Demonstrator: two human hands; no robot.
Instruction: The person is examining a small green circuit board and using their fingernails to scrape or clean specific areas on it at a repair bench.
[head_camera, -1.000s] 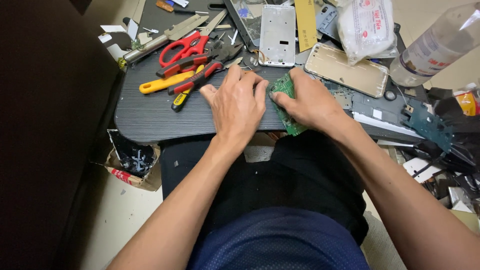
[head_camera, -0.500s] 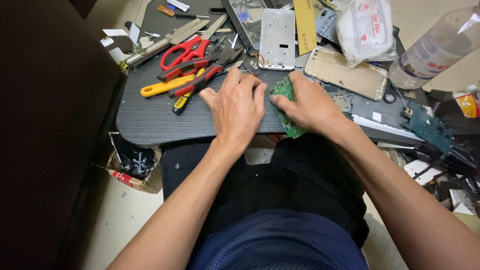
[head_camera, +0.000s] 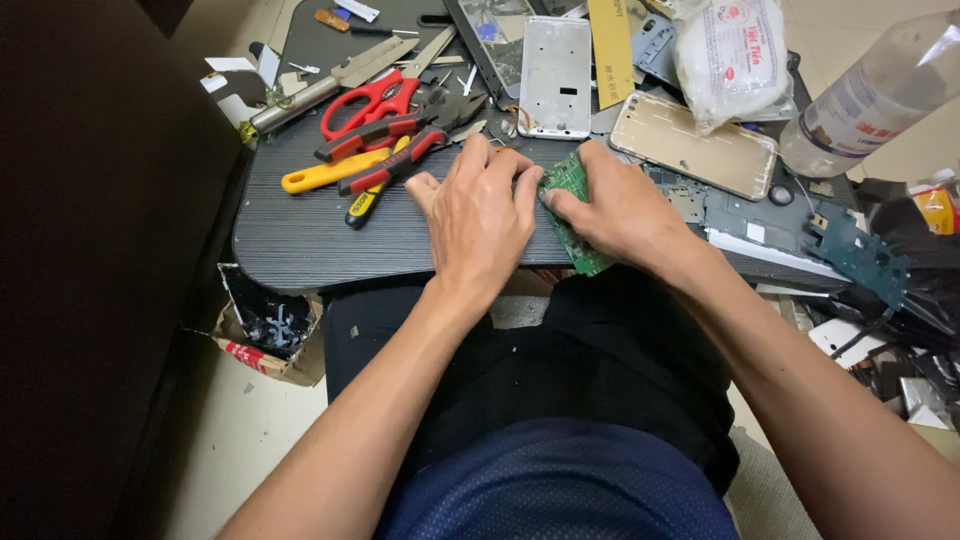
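A green circuit board lies at the near edge of a dark grey tabletop, partly hidden under both hands. My right hand grips the board from the right, thumb on its top edge. My left hand rests knuckles up beside it, fingertips touching the board's upper left part. What the left fingers pinch is hidden.
Red scissors, red-handled pliers and a yellow-handled tool lie left of the hands. A white phone frame, a gold phone back, a white bag and a plastic bottle sit behind. A torn box lies on the floor.
The hands and board stay put on the table edge; only the view shifts slightly, and the left fingers press a little closer onto the board.
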